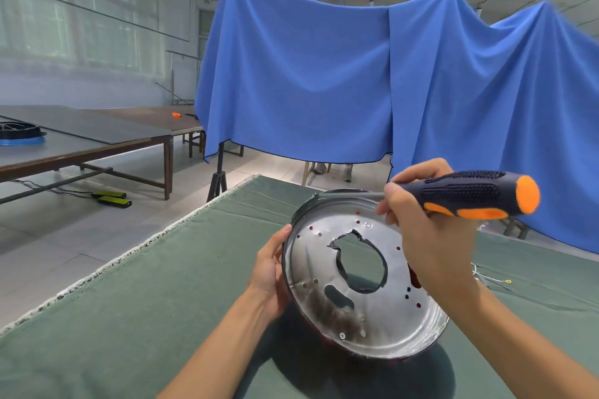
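A round silver metal pan with a jagged central hole and several small holes stands tilted on its edge on the green cloth, its dark red outside mostly hidden. My left hand grips its left rim, thumb on the edge. My right hand holds a black and orange screwdriver, handle pointing right. The steel shaft runs left along the pan's top rim, and its tip lies at the upper left of the rim.
The green cloth covers the table, whose frayed edge runs along the left. A blue drape hangs behind. A long brown table stands at left, with a black and blue round part on it. Green-black blocks lie on the floor.
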`<state>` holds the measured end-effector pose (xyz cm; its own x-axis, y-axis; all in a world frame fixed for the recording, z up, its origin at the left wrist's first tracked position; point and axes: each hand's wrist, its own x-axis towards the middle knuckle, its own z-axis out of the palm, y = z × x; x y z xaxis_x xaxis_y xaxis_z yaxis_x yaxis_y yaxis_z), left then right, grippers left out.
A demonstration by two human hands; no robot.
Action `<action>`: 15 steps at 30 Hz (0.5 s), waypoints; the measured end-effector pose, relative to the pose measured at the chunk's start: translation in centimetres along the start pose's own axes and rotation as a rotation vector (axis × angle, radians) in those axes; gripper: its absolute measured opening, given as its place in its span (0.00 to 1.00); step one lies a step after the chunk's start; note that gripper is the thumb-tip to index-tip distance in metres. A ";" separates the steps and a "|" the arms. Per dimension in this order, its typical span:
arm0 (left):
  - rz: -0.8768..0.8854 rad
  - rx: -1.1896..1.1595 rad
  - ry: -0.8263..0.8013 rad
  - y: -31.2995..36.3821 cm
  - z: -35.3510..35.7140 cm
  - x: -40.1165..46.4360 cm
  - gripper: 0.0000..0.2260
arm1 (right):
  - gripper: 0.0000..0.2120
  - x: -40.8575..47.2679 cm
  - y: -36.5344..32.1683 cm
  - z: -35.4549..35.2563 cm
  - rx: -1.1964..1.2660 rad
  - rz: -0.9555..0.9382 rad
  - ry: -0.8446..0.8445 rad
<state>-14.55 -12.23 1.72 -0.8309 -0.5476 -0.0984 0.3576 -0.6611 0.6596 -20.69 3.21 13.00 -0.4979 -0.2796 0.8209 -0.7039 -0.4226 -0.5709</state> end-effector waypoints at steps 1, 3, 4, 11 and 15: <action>0.004 -0.002 -0.017 0.0 0.1 -0.1 0.16 | 0.05 0.0 0.0 0.0 0.006 0.019 -0.006; 0.009 -0.003 -0.060 0.0 0.4 -0.2 0.16 | 0.08 0.0 0.0 0.2 -0.010 0.053 -0.018; 0.014 0.001 -0.087 0.1 0.6 -0.2 0.16 | 0.09 0.0 0.0 0.2 -0.017 0.073 -0.020; 0.046 -0.020 -0.174 0.1 0.4 0.0 0.17 | 0.11 0.2 -0.1 0.5 -0.045 0.115 0.006; 0.073 0.023 -0.184 0.0 0.1 0.5 0.14 | 0.11 0.4 -0.5 0.4 -0.039 0.110 0.009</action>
<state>-14.96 -12.43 1.70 -0.8677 -0.4894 0.0867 0.4117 -0.6100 0.6771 -20.33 2.97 13.66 -0.5779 -0.3143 0.7532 -0.6638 -0.3559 -0.6578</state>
